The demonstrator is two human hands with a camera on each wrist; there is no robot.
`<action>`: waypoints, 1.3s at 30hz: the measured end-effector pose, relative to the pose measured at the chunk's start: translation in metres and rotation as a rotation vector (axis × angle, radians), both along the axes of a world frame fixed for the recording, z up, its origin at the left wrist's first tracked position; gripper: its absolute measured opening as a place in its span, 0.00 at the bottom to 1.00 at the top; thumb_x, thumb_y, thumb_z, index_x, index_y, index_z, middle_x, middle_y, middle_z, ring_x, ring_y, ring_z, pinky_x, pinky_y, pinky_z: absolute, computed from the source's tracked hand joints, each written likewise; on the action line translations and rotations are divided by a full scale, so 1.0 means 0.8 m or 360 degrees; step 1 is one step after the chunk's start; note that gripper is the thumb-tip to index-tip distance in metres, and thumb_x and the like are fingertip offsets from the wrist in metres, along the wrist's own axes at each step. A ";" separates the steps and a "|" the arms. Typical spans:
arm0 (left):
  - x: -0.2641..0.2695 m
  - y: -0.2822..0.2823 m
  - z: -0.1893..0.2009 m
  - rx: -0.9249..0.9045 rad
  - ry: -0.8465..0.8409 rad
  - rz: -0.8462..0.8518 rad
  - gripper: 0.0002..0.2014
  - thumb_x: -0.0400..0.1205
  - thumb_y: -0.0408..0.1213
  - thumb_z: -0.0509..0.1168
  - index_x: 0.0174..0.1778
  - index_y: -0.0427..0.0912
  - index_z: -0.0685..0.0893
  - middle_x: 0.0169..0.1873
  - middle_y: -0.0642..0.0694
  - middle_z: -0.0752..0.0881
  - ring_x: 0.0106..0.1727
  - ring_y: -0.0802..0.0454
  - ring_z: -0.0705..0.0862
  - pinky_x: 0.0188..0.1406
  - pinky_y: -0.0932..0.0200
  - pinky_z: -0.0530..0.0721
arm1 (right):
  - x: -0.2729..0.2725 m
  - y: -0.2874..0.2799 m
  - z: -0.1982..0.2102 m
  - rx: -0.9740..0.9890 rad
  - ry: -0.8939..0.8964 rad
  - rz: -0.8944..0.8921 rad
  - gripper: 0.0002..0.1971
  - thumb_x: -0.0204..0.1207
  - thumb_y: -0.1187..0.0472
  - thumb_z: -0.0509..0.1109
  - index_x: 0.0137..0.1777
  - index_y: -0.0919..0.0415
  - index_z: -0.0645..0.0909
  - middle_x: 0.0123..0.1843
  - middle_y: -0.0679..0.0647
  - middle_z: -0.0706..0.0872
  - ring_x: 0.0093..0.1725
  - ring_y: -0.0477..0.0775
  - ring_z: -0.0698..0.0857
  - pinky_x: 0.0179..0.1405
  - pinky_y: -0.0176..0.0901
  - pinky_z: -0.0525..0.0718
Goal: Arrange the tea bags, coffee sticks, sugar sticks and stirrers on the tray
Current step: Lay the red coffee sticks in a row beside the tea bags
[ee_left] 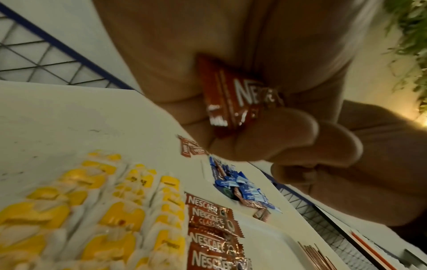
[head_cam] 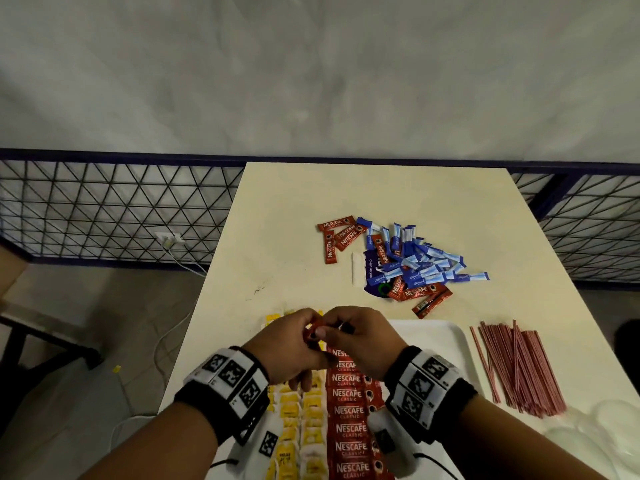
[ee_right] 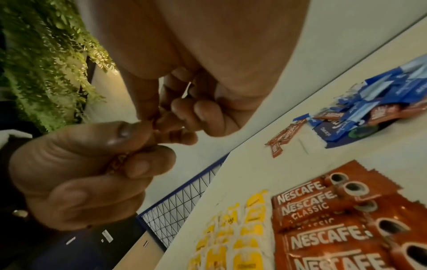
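Note:
Both hands meet above the far end of the white tray [head_cam: 436, 336]. My left hand [head_cam: 304, 337] grips a red Nescafe coffee stick [head_cam: 312, 332], whose printed face shows in the left wrist view [ee_left: 233, 98]. My right hand [head_cam: 334, 332] pinches the same stick's end with curled fingers [ee_right: 198, 113]. On the tray lie rows of yellow tea bags [head_cam: 294, 424] and a column of coffee sticks [head_cam: 349, 410]. Loose blue sugar sticks [head_cam: 429, 263] and more coffee sticks [head_cam: 337, 237] lie farther back. The red stirrers [head_cam: 516, 365] lie right of the tray.
The cream table [head_cam: 294, 209] ends at a blue wire-mesh fence [head_cam: 104, 209] behind and on both sides. Clear plastic wrap [head_cam: 602, 434] lies at the near right corner. A socket with cables [head_cam: 169, 240] sits on the floor to the left.

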State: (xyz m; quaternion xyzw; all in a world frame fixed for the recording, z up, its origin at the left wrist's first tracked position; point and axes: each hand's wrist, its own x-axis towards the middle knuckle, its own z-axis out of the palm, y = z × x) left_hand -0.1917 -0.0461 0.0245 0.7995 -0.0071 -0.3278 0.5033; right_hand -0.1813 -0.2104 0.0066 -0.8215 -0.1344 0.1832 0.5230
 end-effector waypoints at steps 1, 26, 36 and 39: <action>0.001 -0.001 0.002 0.0002 -0.0005 -0.0003 0.16 0.77 0.34 0.73 0.57 0.45 0.76 0.28 0.46 0.87 0.25 0.45 0.86 0.23 0.57 0.80 | 0.000 -0.004 -0.002 -0.0009 0.0010 -0.0059 0.07 0.76 0.54 0.72 0.39 0.40 0.84 0.40 0.48 0.89 0.40 0.48 0.86 0.44 0.48 0.83; 0.001 0.078 -0.083 0.0718 -0.0113 0.0751 0.08 0.84 0.42 0.63 0.41 0.46 0.83 0.35 0.44 0.88 0.34 0.40 0.87 0.36 0.53 0.82 | -0.007 -0.095 -0.080 0.0083 0.0928 -0.0920 0.07 0.79 0.63 0.69 0.43 0.66 0.85 0.34 0.56 0.83 0.22 0.49 0.67 0.20 0.37 0.65; -0.013 0.101 -0.116 0.0955 -0.0047 0.0661 0.09 0.82 0.45 0.63 0.40 0.48 0.82 0.42 0.44 0.89 0.46 0.41 0.88 0.46 0.51 0.86 | -0.002 -0.077 -0.115 -0.0262 0.0944 -0.0833 0.06 0.75 0.57 0.74 0.42 0.59 0.85 0.35 0.56 0.86 0.25 0.49 0.73 0.24 0.39 0.69; -0.015 0.104 -0.121 0.1023 -0.0040 0.0637 0.06 0.82 0.44 0.62 0.42 0.50 0.83 0.44 0.46 0.89 0.46 0.43 0.88 0.48 0.52 0.87 | -0.002 -0.075 -0.120 -0.0431 0.0855 -0.0841 0.07 0.73 0.53 0.75 0.39 0.55 0.83 0.38 0.54 0.89 0.30 0.51 0.77 0.31 0.42 0.74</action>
